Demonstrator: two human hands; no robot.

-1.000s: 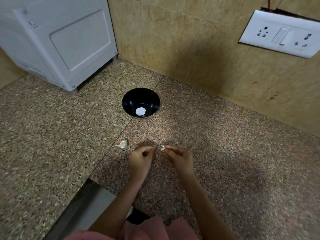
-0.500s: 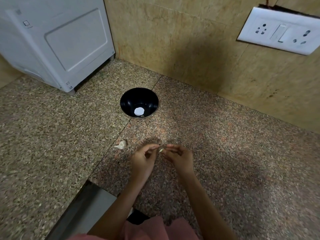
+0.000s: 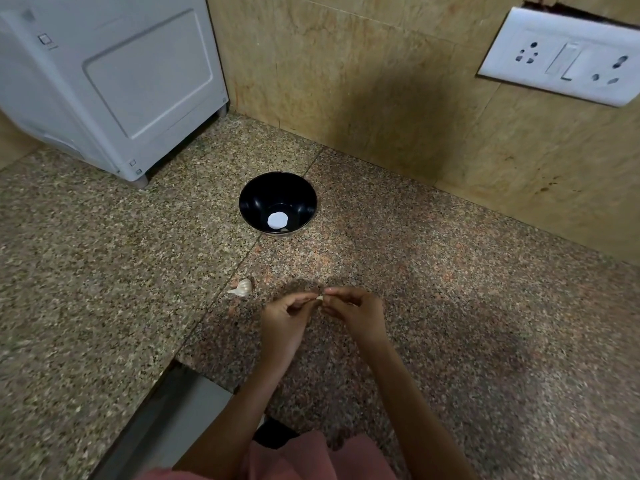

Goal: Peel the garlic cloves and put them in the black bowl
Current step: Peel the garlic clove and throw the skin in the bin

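Garlic clove (image 3: 319,298) is pinched from both sides, the left hand (image 3: 282,318) and right hand (image 3: 356,315) each gripping it at the fingertips just above the tabletop (image 3: 450,306). Being so small, it could squirt out as the skin tears and vanish against the speckled stone. The black bowl (image 3: 256,202) stands well apart ahead, too far to catch it. A second clove (image 3: 241,288) lies just left.

One wide head-worn camera looked forward and steeply down at the counter (image 3: 467,323), close above the left hand (image 3: 282,320) and right hand (image 3: 360,315), wall (image 3: 363,81) beyond.
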